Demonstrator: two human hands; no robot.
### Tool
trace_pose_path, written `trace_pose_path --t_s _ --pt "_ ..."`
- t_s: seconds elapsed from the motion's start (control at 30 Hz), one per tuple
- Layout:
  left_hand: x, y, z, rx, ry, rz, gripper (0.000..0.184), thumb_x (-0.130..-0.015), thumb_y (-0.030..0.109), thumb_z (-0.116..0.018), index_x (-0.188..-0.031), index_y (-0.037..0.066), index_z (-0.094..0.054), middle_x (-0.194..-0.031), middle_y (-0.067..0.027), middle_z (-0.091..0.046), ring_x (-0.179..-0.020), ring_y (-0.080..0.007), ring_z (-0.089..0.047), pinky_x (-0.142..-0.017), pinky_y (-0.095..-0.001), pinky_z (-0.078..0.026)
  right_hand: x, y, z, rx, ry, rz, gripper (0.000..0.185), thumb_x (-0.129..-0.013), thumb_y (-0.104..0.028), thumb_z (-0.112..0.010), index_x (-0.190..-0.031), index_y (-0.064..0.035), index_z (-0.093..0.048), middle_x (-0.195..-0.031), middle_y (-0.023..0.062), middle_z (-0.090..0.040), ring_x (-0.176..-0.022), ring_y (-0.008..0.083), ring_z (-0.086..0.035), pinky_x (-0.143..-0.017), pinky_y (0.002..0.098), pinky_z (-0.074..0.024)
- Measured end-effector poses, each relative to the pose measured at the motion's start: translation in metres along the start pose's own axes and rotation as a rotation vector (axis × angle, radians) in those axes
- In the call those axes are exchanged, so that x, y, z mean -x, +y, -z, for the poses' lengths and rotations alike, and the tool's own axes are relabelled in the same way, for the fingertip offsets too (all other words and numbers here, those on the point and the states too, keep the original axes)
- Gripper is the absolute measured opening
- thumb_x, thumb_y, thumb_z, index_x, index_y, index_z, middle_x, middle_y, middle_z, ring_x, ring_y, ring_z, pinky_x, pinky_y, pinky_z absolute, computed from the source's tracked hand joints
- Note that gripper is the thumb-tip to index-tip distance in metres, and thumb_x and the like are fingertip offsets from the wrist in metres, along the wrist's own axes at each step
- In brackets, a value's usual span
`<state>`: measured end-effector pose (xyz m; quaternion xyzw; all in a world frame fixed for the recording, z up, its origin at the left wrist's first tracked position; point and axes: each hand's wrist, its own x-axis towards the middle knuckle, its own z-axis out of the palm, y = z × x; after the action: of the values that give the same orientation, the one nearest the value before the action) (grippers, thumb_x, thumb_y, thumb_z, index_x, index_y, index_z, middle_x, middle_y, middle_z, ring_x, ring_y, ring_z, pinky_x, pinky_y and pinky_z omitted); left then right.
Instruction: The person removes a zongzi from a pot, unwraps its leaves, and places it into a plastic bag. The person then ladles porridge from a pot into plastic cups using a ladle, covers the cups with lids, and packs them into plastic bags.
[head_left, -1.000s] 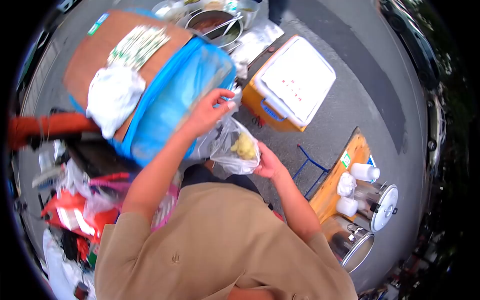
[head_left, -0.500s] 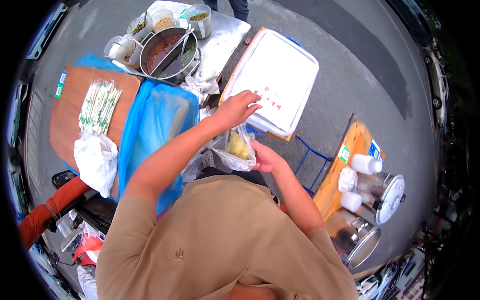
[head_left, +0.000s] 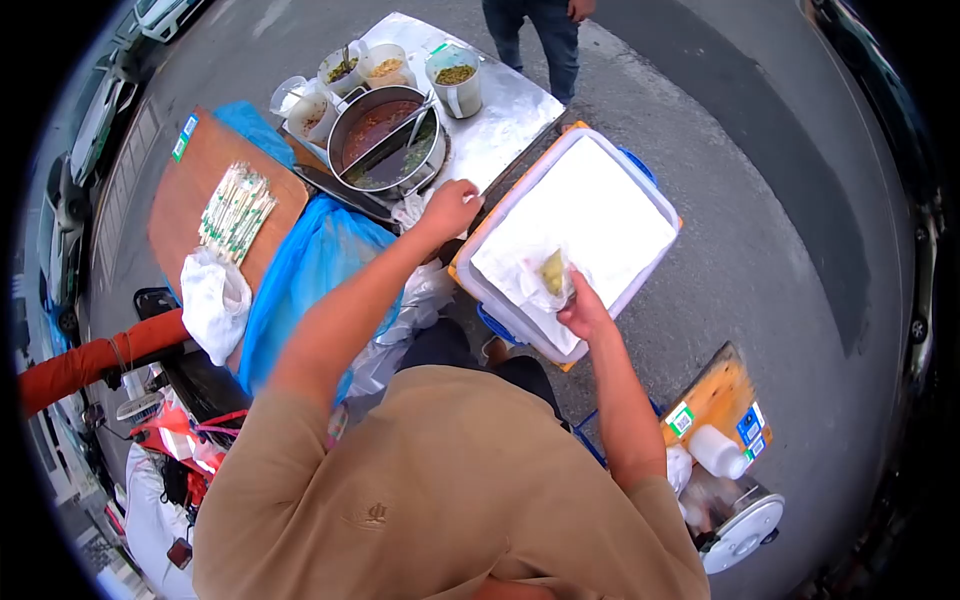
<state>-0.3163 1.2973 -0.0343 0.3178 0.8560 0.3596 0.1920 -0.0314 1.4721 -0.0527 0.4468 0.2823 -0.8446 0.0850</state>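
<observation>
My right hand [head_left: 583, 303] is closed on a clear plastic bag [head_left: 540, 284] with yellow food [head_left: 552, 272] in it, above the near part of the white-topped box [head_left: 620, 205]. Over by the near edge of the metal table [head_left: 515, 105], my left hand [head_left: 452, 212] has its fingers curled together beside a crumpled white cloth; a small whitish bit shows at the fingertips, too small to name. Just beyond that hand stands a round divided pot [head_left: 388, 140] with red broth on one side, dark broth with greens on the other, and utensils leaning in it.
Tubs of condiments [head_left: 455, 82] surround the pot. Wrapped chopsticks [head_left: 236, 212] and a white bag [head_left: 215, 305] lie on a brown board [head_left: 180, 225], next to blue plastic [head_left: 318, 270]. A person [head_left: 545, 40] stands beyond the table. At lower right are a wooden board [head_left: 718, 400] and a lidded pot [head_left: 745, 530].
My right hand has carried the bag forward and right, over the box. My left hand has moved away from the bag to the table's edge. More of the person beyond the table shows.
</observation>
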Motion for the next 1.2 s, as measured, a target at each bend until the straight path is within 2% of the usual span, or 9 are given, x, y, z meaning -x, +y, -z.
trace_pose_path --t_s 0.07,0.17,0.37,0.5,0.67,0.83,0.97,1.07,1.2 --pt "-0.005 -0.066 -0.011 -0.26 -0.113 0.061 0.033 -0.085 0.025 -0.069 -0.11 0.004 -0.072 -0.109 -0.0245 -0.068 -0.1 -0.0351 -0.068 -0.088 -0.0415 -0.054 -0.023 -0.006 0.019 -0.006 -0.07 0.022 0.049 -0.102 -0.056 -0.049 -0.13 -0.0177 -0.06 -0.109 -0.0015 -0.067 -0.079 0.0103 -0.059 -0.049 0.0194 -0.0341" --pt "-0.019 -0.08 -0.014 -0.013 -0.319 0.742 0.056 -0.083 0.026 -0.072 -0.136 0.009 -0.06 -0.14 -0.0263 -0.053 -0.117 -0.0418 -0.062 -0.1 -0.044 -0.052 -0.031 -0.01 0.04 -0.12 -0.067 0.052 0.059 -0.103 -0.058 -0.046 -0.138 -0.011 -0.053 -0.123 0.0076 -0.064 -0.091 0.0167 -0.063 -0.055 0.0209 -0.0456" --pt "-0.044 -0.172 -0.084 -0.179 -0.257 0.85 0.081 -0.085 0.023 -0.061 -0.158 0.012 -0.028 -0.155 -0.0344 -0.023 -0.14 -0.0525 -0.034 -0.109 -0.0562 -0.041 0.026 -0.005 0.005 -0.28 0.39 0.109 0.068 -0.102 -0.054 -0.052 -0.148 -0.0064 -0.037 -0.138 0.0212 -0.05 -0.097 0.0286 -0.065 -0.067 0.0291 -0.0557" --pt "-0.047 -0.214 -0.105 -0.367 -0.358 0.973 0.074 -0.085 0.024 -0.066 -0.152 0.01 -0.037 -0.16 -0.0218 -0.021 -0.136 -0.0492 -0.043 -0.103 -0.0535 -0.046 0.047 0.036 0.027 -0.237 0.62 0.108 0.064 -0.1 -0.046 -0.06 -0.145 -0.0059 -0.038 -0.133 0.0213 -0.05 -0.1 0.0327 -0.066 -0.072 0.0365 -0.058" --pt "-0.045 -0.211 -0.102 0.04 -0.16 0.849 0.047 -0.084 0.015 -0.06 -0.13 0.003 -0.063 -0.132 -0.024 -0.064 -0.125 -0.0388 -0.06 -0.103 -0.042 -0.05 0.058 0.053 -0.041 0.073 0.379 -0.109 0.051 -0.1 -0.044 -0.06 -0.132 -0.0053 -0.053 -0.119 0.0141 -0.059 -0.1 0.0297 -0.067 -0.072 0.0354 -0.0575" --pt "-0.031 -0.101 -0.045 0.58 -0.36 0.614 0.031 -0.093 0.017 -0.062 -0.118 0.0 -0.068 -0.103 -0.0132 -0.073 -0.085 -0.0229 -0.072 -0.071 -0.0381 -0.057 -0.015 0.018 -0.17 0.019 0.086 -0.112 0.082 -0.099 -0.062 -0.051 -0.158 -0.0134 -0.021 -0.153 0.021 -0.036 -0.126 0.0456 -0.054 -0.091 0.0492 -0.0557" --pt "-0.009 -0.039 -0.003 0.591 -0.511 0.717 0.067 -0.102 0.055 -0.046 -0.129 -0.004 -0.062 -0.117 -0.0186 -0.068 -0.1 -0.0257 -0.067 -0.083 -0.0428 -0.055 -0.085 0.006 -0.238 -0.257 -0.073 -0.058 0.081 -0.1 -0.067 -0.045 -0.152 -0.0068 -0.034 -0.146 0.0184 -0.048 -0.128 0.036 -0.053 -0.099 0.0578 -0.0475" --pt "-0.01 0.009 0.057 0.764 -0.516 0.912 0.076 -0.102 0.06 -0.041 -0.131 -0.008 -0.059 -0.124 -0.0231 -0.064 -0.11 -0.0292 -0.063 -0.089 -0.044 -0.052 -0.115 0.026 -0.256 -0.176 0.19 0.042 0.075 -0.103 -0.062 -0.043 -0.147 -0.0008 -0.038 -0.142 0.0186 -0.052 -0.128 0.031 -0.054 -0.1 0.0465 -0.0492" --pt "0.0 -0.044 0.029 0.524 -0.444 0.711 0.076 -0.102 0.058 -0.038 -0.13 -0.011 -0.058 -0.119 -0.0267 -0.066 -0.112 -0.0335 -0.064 -0.093 -0.0434 -0.05 -0.124 0.027 -0.267 -0.195 0.282 0.067 0.053 -0.107 -0.043 -0.047 -0.135 0.0006 -0.053 -0.128 0.0169 -0.061 -0.113 0.0276 -0.061 -0.093 0.0413 -0.051"
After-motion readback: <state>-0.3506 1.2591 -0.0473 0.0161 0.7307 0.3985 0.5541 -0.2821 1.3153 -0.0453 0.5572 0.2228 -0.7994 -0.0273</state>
